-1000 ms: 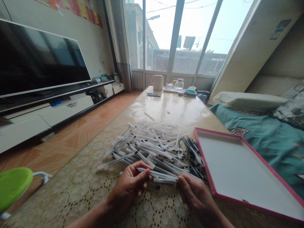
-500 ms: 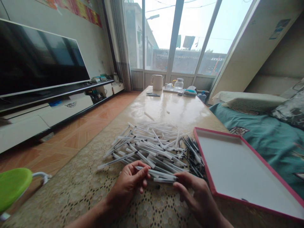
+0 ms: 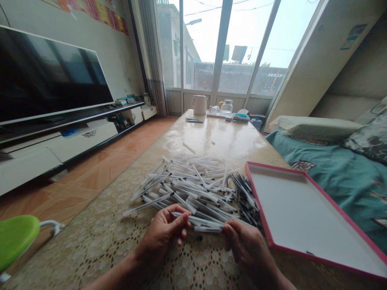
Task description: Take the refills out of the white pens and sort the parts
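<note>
My left hand [image 3: 165, 231] is closed, thumb against fingers, on one end of a white translucent pen [image 3: 205, 221]. My right hand [image 3: 249, 243] pinches at the pen's other end; its fingertips cover that end. Just below the pen, a shorter white tube [image 3: 208, 229] reaches to my right fingertips, and I cannot tell whether they grip it too. Beyond both hands spreads a loose pile of white pens [image 3: 181, 185], many with dark ends. Thin black pieces [image 3: 247, 199] lie heaped at the pile's right side.
A shallow pink-rimmed box [image 3: 263, 217] with a white inside lies on the right, a small dark piece in it. On the far table end are a beige jug [image 3: 199, 105] and a glass pitcher [image 3: 226, 108]. A green stool [image 3: 18, 237] stands left.
My right fingers have closed in at the right end of the pen, and the thumb has come up to it. My left hand keeps its hold.
</note>
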Demonstrator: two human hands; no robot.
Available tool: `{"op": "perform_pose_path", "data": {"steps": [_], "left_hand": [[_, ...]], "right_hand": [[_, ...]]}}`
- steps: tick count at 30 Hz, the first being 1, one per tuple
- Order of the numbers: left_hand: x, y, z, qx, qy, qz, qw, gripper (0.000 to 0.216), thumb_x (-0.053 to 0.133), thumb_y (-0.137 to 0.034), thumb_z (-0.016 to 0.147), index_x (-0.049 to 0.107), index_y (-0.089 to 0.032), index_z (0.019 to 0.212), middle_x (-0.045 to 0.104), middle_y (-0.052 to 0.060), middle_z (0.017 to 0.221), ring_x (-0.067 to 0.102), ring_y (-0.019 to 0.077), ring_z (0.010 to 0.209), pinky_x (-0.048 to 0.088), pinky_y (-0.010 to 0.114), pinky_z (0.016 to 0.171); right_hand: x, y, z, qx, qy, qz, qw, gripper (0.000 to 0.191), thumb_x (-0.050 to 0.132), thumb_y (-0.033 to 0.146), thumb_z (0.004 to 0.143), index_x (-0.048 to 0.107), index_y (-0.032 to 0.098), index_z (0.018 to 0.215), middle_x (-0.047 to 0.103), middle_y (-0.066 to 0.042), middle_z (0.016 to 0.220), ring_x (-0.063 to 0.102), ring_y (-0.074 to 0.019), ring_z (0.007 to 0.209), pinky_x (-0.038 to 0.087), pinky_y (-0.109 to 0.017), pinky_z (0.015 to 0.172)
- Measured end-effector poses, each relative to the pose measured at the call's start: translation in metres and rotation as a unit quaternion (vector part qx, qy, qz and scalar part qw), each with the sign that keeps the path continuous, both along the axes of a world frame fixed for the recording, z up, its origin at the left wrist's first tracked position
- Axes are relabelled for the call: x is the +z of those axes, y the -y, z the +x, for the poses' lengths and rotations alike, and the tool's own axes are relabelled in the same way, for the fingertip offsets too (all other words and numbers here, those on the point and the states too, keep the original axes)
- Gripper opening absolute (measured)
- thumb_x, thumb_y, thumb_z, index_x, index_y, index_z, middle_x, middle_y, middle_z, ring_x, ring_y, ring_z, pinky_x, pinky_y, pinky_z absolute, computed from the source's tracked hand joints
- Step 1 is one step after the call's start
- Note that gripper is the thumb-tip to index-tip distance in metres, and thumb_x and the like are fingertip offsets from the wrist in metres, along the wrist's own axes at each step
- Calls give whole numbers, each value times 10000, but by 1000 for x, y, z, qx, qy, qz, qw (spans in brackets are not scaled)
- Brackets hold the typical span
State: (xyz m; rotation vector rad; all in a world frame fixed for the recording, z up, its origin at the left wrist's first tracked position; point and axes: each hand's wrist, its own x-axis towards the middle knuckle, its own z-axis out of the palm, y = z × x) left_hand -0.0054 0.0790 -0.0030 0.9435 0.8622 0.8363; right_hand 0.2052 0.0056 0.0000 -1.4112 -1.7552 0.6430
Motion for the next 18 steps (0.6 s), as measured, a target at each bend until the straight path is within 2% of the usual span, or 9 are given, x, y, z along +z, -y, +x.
{"op": "perform_pose_path", "data": {"steps": [4, 5, 9, 11, 14, 16, 18], "left_hand": [[-1, 0, 0, 3, 9, 2, 1000, 252, 701, -338, 684, 582, -132, 768, 605, -23, 561, 473, 38, 388, 344, 114, 324], [-1, 0, 0, -1, 10, 1, 1000, 253, 699, -340, 685, 581, -132, 767, 605, -22, 561, 473, 38, 387, 346, 115, 324], [-2, -2, 0, -14, 7, 0, 1000, 264, 705, -348, 676, 576, -133, 758, 606, -18, 566, 475, 42, 385, 354, 122, 324], [-3, -3, 0, -8, 6, 3, 1000, 268, 708, -354, 670, 579, -136, 757, 602, -18, 559, 475, 45, 383, 351, 123, 320], [-4, -3, 0, 0, 6, 8, 1000, 257, 704, -351, 676, 588, -140, 766, 600, -18, 560, 479, 45, 387, 351, 121, 323], [-4, -3, 0, -2, 6, 8, 1000, 250, 702, -348, 679, 593, -141, 768, 602, -16, 567, 483, 45, 391, 353, 121, 327], [-3, -2, 0, -5, 4, 3, 1000, 259, 709, -355, 668, 595, -141, 760, 601, -16, 563, 480, 46, 386, 352, 123, 324]], "right_hand": [[-1, 0, -1, -25, -23, -33, 999, 201, 439, 358, 876, 521, 177, 912, 501, 33, 611, 470, -88, 449, 377, -181, 441], [-2, 0, -1, -27, -22, -34, 999, 203, 438, 359, 876, 524, 179, 913, 503, 32, 608, 477, -92, 461, 380, -182, 447], [-3, 0, -1, -7, 6, 7, 1000, 369, 328, 332, 919, 487, 187, 618, 478, 22, 557, 492, -99, 505, 389, -191, 510], [-3, 0, -1, -12, 0, -2, 1000, 328, 342, 331, 914, 503, 187, 668, 489, 26, 568, 481, -92, 475, 382, -188, 489], [-4, 1, -2, -29, -22, -38, 999, 204, 411, 351, 886, 524, 183, 917, 528, 32, 605, 480, -94, 450, 375, -188, 452], [-4, 0, -2, -25, -16, -29, 999, 220, 397, 352, 891, 539, 186, 865, 531, 27, 595, 502, -106, 487, 383, -197, 489], [-5, -1, -1, -11, 0, -7, 1000, 331, 338, 337, 911, 518, 190, 675, 510, 21, 560, 504, -110, 507, 373, -205, 515]]}}
